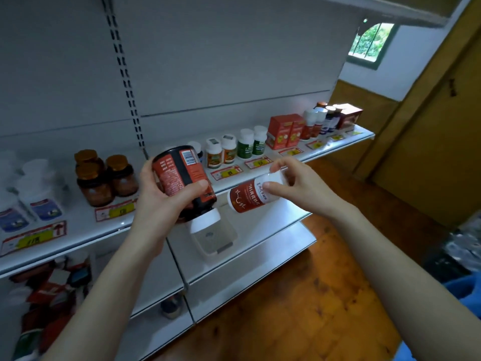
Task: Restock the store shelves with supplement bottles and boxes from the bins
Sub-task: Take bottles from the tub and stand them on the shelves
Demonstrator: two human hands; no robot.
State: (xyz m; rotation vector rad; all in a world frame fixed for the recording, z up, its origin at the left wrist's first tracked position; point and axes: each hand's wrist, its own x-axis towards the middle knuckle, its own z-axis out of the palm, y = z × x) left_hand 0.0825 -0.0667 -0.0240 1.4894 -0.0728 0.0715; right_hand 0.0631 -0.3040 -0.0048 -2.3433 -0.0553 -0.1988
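My left hand (158,204) grips a large black and red bottle (182,175), turned upside down with its white cap (205,221) pointing down. My right hand (294,183) holds a smaller red and white bottle (247,199) by its white cap end, tilted with its base toward the left. Both bottles hang in front of the white shelf (260,175), close to each other but apart.
The shelf carries amber jars (104,175), white bottles with blue labels (39,199), orange- and green-labelled bottles (234,149), red boxes (285,131) and more bottles at the far right. Lower shelves hold red packages (49,295). A blue bin (463,290) sits at the right over the wooden floor.
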